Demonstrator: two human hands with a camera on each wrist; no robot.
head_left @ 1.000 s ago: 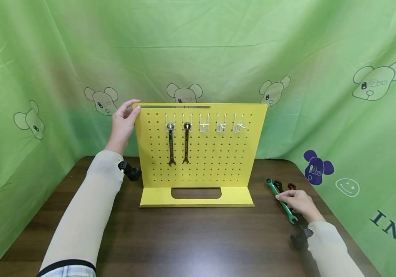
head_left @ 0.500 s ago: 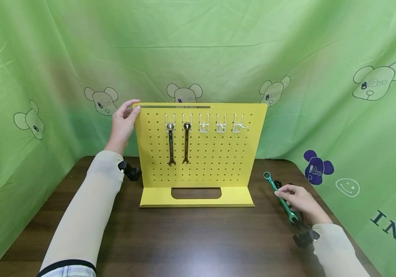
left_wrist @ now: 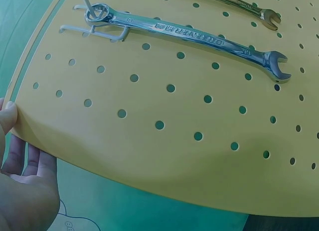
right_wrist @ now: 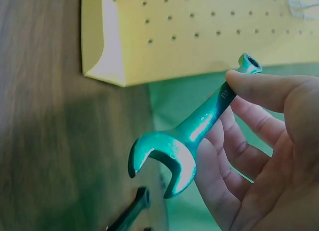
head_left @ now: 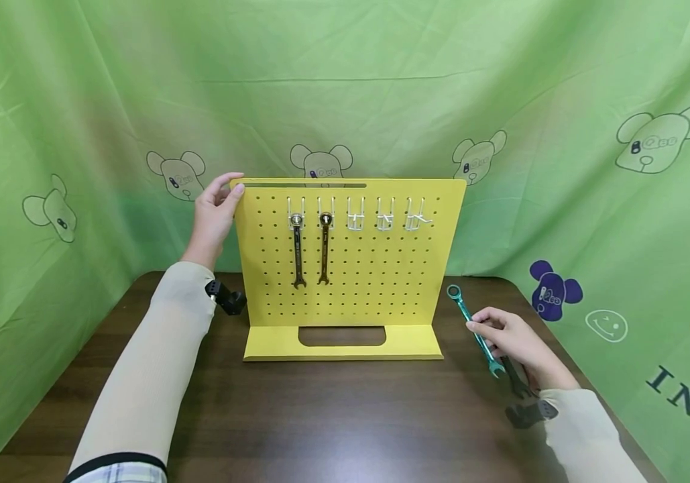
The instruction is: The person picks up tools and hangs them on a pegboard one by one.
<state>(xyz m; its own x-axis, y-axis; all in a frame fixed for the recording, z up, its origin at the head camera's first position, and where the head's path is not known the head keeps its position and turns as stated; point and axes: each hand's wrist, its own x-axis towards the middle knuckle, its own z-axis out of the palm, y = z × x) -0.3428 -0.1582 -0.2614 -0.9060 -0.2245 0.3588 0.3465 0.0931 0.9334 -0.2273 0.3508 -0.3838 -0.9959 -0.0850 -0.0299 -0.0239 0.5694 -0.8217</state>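
Note:
My left hand (head_left: 212,218) grips the top left corner of a yellow pegboard (head_left: 345,295), thumb on the front and fingers behind. My right hand (head_left: 520,345) pinches a green combination wrench (head_left: 462,307) near the middle, to the right of the board. Its ring end tilts up toward the board; in the right wrist view its open-end head (right_wrist: 172,156) faces the camera. From the two leftmost hooks hang a silver-dark wrench (head_left: 298,258) and a bronze-dark wrench (head_left: 324,255), ring ends up. Below my right hand a black wrench (head_left: 515,381) lies on the table, partly covered.
White wire hooks (head_left: 385,221) without tools line the board's upper right. The board's flat foot (head_left: 345,353) rests on the brown wooden table (head_left: 320,422). A green printed curtain (head_left: 381,87) surrounds the back and sides.
My right hand has lifted the green wrench off the table and carried it slightly up and left toward the board. The left hand stays on the board's corner.

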